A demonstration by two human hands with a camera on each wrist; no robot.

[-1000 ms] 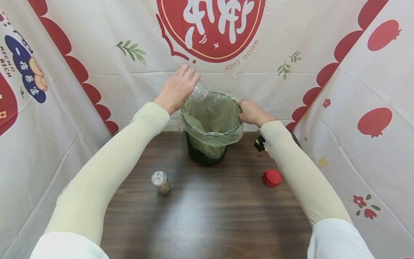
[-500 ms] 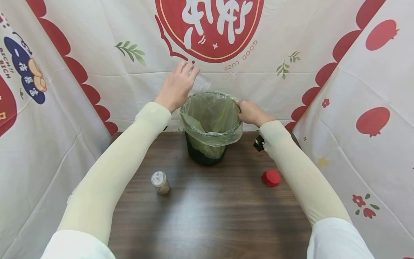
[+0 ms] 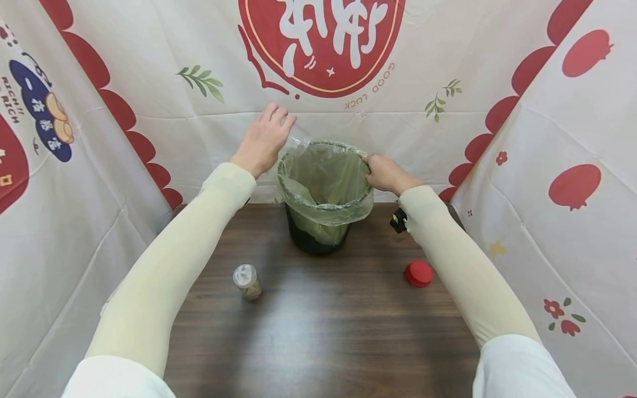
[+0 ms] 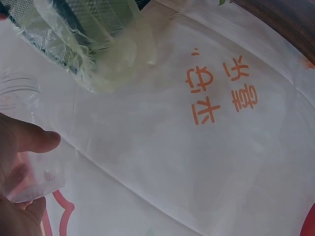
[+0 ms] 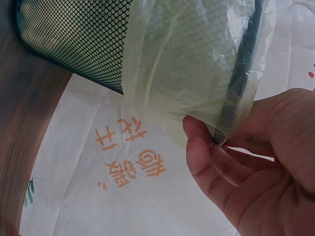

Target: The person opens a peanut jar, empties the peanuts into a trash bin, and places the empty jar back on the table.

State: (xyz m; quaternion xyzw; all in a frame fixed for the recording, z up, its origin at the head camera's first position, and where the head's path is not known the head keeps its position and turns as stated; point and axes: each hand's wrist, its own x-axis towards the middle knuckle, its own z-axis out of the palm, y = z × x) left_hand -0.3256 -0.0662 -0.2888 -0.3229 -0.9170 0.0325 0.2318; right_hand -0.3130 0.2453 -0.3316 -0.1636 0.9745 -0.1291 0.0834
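jar (image 4: 47,164) in left hand (image 3: 262,139), lower than before

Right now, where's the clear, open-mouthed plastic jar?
Left-wrist view: the jar is at the left edge, in the left hand, below the translucent yellow-green plastic bin liner.

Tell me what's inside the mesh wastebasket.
A translucent, pale green bag lines the wastebasket, its edge folded down over the outside. The near side covers the very bottom from the head view, so whether anything lies there cannot be told.
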